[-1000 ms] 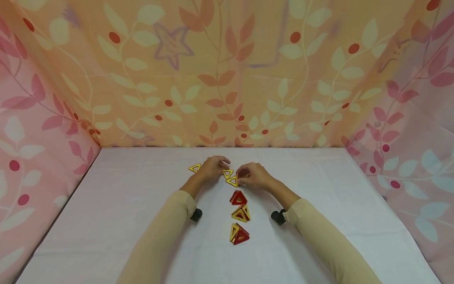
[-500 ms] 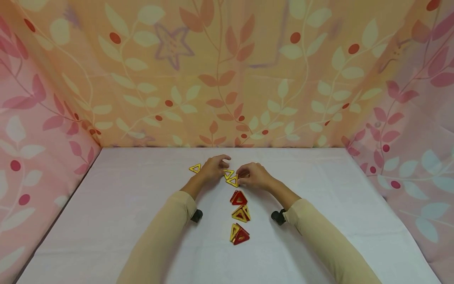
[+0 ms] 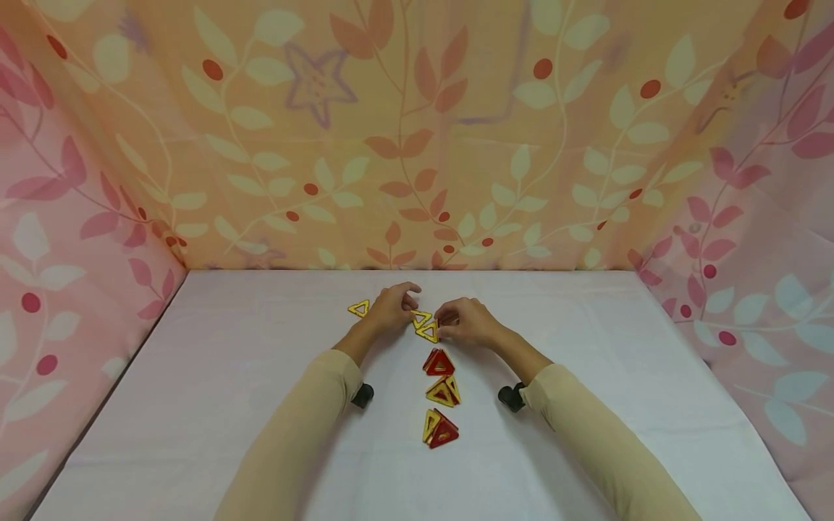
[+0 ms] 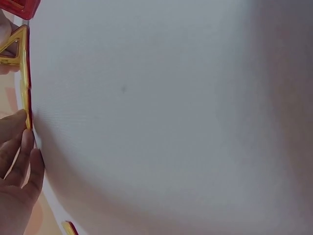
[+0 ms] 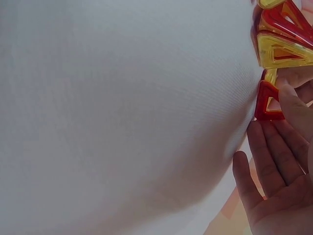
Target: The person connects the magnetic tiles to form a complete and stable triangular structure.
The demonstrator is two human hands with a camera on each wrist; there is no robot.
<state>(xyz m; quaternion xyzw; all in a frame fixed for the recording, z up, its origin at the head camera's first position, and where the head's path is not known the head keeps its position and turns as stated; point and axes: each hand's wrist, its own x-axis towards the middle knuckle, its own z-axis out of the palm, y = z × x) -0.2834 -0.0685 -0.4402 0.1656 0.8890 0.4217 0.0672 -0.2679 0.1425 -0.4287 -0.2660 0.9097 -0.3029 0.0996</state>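
Observation:
Near the far middle of the table in the head view, my left hand (image 3: 389, 307) pinches a yellow triangular magnetic tile (image 3: 421, 318) between thumb and fingers. Edge-on, the left wrist view shows this yellow tile (image 4: 27, 110) lying flat, with a raised yellow triangle (image 4: 12, 51) beyond it. Opposite, my right hand (image 3: 470, 322) holds an upright red triangular magnetic tile (image 5: 268, 103), its thumb against the tile's face. A yellow triangle (image 3: 428, 332) faces the camera between the hands. Left of my left hand lies another yellow triangle (image 3: 352, 311), partly covered by the hand.
Three small pyramids of red and yellow triangles stand in a column on the white table (image 3: 195, 405): a red one (image 3: 440, 363), a yellow-fronted one (image 3: 443, 391) and a red-and-yellow one (image 3: 441, 430) nearest. A patterned cloth (image 3: 404, 181) rises behind the far edge.
The left hand's upper fingers have lifted slightly away from the tiles. The right hand and the tiles stay nearly still.

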